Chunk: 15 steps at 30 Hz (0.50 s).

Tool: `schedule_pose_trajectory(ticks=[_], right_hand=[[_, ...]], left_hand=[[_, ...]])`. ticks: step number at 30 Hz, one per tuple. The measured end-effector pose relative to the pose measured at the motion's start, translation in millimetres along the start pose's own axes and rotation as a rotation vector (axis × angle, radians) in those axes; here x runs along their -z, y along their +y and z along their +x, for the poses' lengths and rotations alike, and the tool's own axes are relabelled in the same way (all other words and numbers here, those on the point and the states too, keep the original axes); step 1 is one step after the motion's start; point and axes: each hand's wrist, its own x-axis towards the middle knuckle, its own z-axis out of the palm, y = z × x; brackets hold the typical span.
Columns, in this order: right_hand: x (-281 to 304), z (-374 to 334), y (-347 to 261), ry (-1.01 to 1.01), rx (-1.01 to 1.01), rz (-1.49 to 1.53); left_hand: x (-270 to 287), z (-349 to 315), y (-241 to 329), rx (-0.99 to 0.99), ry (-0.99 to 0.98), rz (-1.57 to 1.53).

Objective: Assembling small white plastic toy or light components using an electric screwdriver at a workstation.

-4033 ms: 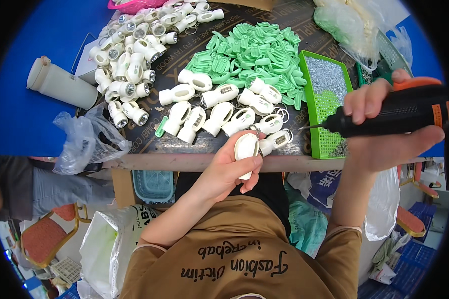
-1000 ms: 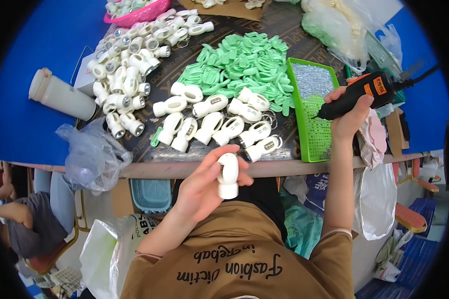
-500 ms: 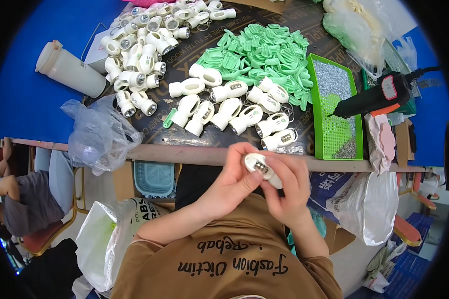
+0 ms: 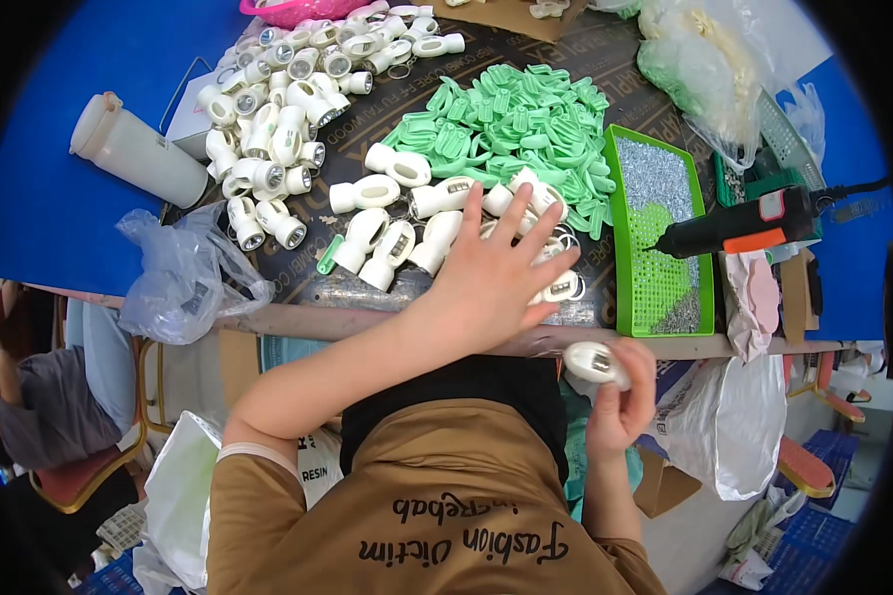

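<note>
My left hand [image 4: 496, 273] reaches over the table, fingers spread, above a group of white keychain flashlights [image 4: 367, 238] and partly hiding them. Whether it touches them I cannot tell. Close to my body, just off the table's front edge, my right hand [image 4: 620, 402] grips one white flashlight [image 4: 592, 363]; the dark opening in its body faces up. A heap of pale green plastic covers [image 4: 506, 119] lies behind the group, and a single green cover [image 4: 329, 255] rests at its left end.
More white flashlights [image 4: 288, 129] are piled at the back left. Beside them stand a white bottle [image 4: 139, 144] and a crumpled plastic bag [image 4: 193, 273]. To the right lie a green tray [image 4: 620, 238] of small screws and a black electric screwdriver [image 4: 744, 223], whose tip extends over the tray.
The left hand has let go of the flashlight and moved forward over the group on the table. The right hand, keeping the flashlight, has shifted right and slightly nearer my body.
</note>
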Motion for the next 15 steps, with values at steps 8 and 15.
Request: schedule_pose_trajectory(ticks=[8, 15], right_hand=[[-25.6, 32.8, 2.0, -0.208, -0.099, 0.142], [-35.9, 46.6, -6.8, -0.355, -0.170, 0.467]], left_hand=[[22.1, 8.1, -23.9, 0.092, 0.057, -0.017], [30.7, -48.5, 12.5, 0.320, 0.094, -1.576]])
